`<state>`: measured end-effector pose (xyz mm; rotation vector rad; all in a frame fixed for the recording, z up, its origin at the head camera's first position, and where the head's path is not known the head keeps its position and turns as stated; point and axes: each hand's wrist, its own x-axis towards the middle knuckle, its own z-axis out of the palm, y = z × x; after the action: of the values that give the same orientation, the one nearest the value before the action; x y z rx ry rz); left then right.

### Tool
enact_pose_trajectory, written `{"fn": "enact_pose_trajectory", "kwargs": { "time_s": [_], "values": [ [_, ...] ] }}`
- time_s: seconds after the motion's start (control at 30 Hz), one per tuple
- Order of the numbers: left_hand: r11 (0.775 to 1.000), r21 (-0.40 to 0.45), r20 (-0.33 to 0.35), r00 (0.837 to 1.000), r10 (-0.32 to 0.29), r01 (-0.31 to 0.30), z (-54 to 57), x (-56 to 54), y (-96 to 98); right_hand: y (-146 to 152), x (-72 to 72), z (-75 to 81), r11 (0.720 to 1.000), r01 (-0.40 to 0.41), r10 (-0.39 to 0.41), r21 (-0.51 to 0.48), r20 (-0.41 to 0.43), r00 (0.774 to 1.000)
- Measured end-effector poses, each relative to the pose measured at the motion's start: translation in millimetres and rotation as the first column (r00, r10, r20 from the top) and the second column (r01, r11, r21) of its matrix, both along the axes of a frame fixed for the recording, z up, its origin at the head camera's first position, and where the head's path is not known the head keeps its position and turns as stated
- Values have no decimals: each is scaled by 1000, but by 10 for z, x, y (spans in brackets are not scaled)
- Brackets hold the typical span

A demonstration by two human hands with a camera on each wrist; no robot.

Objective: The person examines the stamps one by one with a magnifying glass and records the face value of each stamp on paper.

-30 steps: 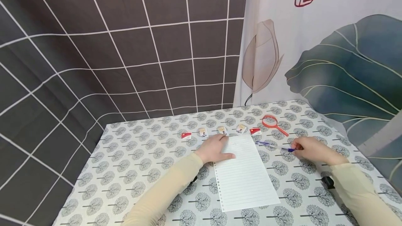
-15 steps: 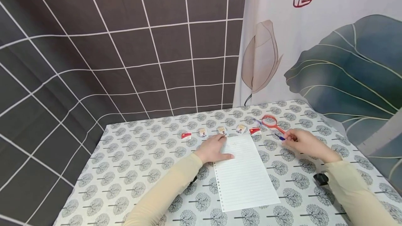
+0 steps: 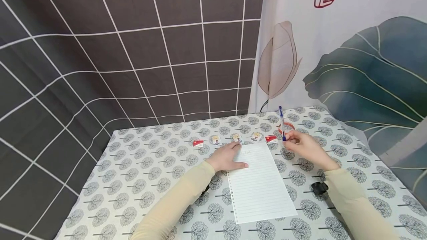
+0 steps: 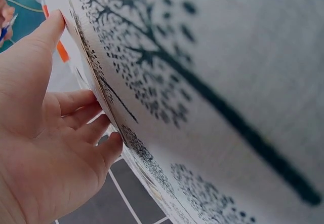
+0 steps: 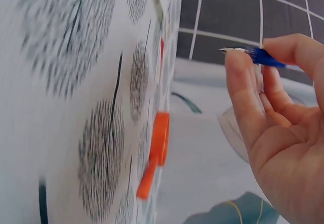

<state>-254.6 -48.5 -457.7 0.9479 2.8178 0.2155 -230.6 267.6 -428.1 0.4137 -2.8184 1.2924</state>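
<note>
My right hand (image 3: pixel 305 147) pinches a blue ballpoint pen (image 3: pixel 282 123) near its tip and holds it upright above the table, right of the paper. In the right wrist view the bare metal tip of the pen (image 5: pixel 263 57) pokes out past the thumb and fingers. My left hand (image 3: pixel 227 158) rests on the upper left edge of a lined sheet of paper (image 3: pixel 263 188), thumb spread across it. The left wrist view shows the left fingers (image 4: pixel 76 105) fairly straight along the tabletop. Faint handwriting shows near the top of the sheet.
Behind the paper lies a row of small cards, with a red-and-white card (image 3: pixel 198 143) at the left and another red card (image 3: pixel 271 139) at the right. A red magnifying glass (image 5: pixel 159 138) lies behind my right hand. The table (image 3: pixel 133 195) has a tree-print cloth.
My right hand has moved left toward the paper, lifting the pen and turning it from lying flat to upright. My left hand stays on the sheet.
</note>
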Motion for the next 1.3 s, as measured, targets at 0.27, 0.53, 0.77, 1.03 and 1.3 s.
{"fn": "enact_pose_trajectory", "kwargs": {
  "time_s": [0.27,0.53,0.77,1.03,1.3],
  "values": [
    [1000,-2,10,1000,-6,6,-19,-14,-8,-236,-54,-30,984,16,-17,-177,-2,1000],
    [1000,-7,11,1000,-7,7,-41,-27,-9,-397,-94,-87,980,49,-42,-191,40,998],
    [1000,-10,1,1000,-4,4,-51,-42,-3,-501,-101,-120,984,8,-2,-176,32,999],
    [1000,4,11,1000,0,0,-67,-53,5,-585,-120,-200,989,1,6,-150,48,999],
    [1000,16,19,1000,12,-12,-70,-55,6,-647,-162,-215,994,-57,59,-96,21,998]
  ]
}}
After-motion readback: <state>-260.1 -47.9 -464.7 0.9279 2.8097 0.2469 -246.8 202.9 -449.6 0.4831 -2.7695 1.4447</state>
